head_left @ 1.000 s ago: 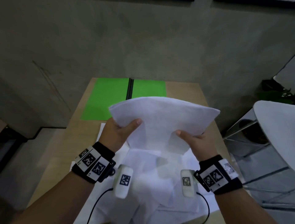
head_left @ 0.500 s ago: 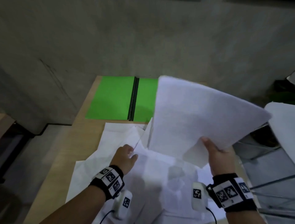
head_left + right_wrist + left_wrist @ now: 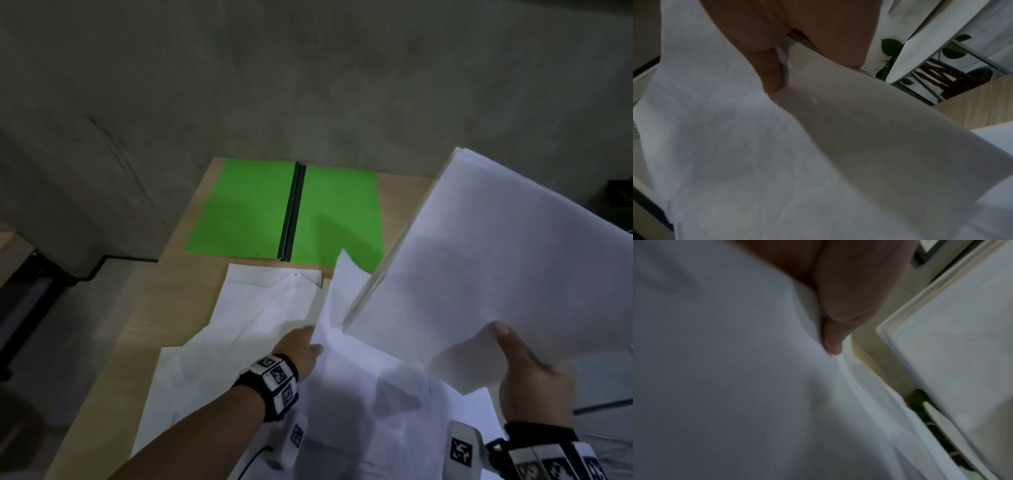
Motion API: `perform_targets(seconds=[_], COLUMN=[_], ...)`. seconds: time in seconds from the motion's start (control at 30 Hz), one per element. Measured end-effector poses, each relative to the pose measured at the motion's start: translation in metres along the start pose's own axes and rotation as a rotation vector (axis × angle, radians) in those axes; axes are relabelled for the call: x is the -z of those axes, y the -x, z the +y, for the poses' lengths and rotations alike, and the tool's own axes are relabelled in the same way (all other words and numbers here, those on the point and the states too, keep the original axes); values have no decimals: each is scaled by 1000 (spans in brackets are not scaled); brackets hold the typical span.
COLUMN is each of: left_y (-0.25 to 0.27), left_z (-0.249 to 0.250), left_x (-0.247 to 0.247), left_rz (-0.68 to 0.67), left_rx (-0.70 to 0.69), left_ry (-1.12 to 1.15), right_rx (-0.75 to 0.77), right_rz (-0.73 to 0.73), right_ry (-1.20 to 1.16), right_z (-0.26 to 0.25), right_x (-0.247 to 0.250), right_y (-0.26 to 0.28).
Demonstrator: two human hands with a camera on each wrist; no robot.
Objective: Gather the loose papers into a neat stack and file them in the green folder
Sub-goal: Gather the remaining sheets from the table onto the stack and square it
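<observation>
My right hand point(image 3: 524, 370) grips a stack of white papers point(image 3: 486, 267) by its near corner and holds it tilted up over the right side of the table, thumb on top point(image 3: 772, 76). My left hand point(image 3: 301, 346) pinches a single loose sheet point(image 3: 342, 301) and lifts its edge off the table; the thumb point(image 3: 832, 344) presses on the paper. More loose white sheets point(image 3: 253, 318) lie spread over the near half of the table. The green folder point(image 3: 260, 212) lies open and flat at the far end, with a black spine down its middle.
The wooden table point(image 3: 164, 308) stands against a grey concrete wall. A white round-topped side table on a metal frame point(image 3: 920, 48) and a green plant point(image 3: 890, 47) stand to the right. Floor drops away on the left.
My left hand let go of the stack, dropped to the table and took hold of a loose sheet. My right hand swung the stack up and to the right, uncovering the folder.
</observation>
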State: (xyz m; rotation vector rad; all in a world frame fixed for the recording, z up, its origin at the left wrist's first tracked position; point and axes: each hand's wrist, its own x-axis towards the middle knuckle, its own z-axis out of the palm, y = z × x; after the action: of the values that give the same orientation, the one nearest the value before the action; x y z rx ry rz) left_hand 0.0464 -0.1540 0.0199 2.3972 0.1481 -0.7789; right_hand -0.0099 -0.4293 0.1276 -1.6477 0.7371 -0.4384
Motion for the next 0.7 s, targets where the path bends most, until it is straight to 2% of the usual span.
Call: perform_targets(seconds=[0.13,0.33,0.5,0.6,0.7], left_y=[22,31,17,10,3], left_z=[-29,-78,-90,-83,-74], left_x=[20,47,52,49,48], left_rz=[-16,-160,77,99,86], left_rx=[-109,-15,21,107,215], left_ry=[-84,-312,-533,-460,-217], right_rx=[7,-28,7,27,33], right_rz=[29,-27,-36,-43,-54], right_ry=[39,23,35,50,70], right_z=[-3,-3,10,17,17], right_x=[11,12,4,2,0], right_y=[-1,-2,-5,-5,-1])
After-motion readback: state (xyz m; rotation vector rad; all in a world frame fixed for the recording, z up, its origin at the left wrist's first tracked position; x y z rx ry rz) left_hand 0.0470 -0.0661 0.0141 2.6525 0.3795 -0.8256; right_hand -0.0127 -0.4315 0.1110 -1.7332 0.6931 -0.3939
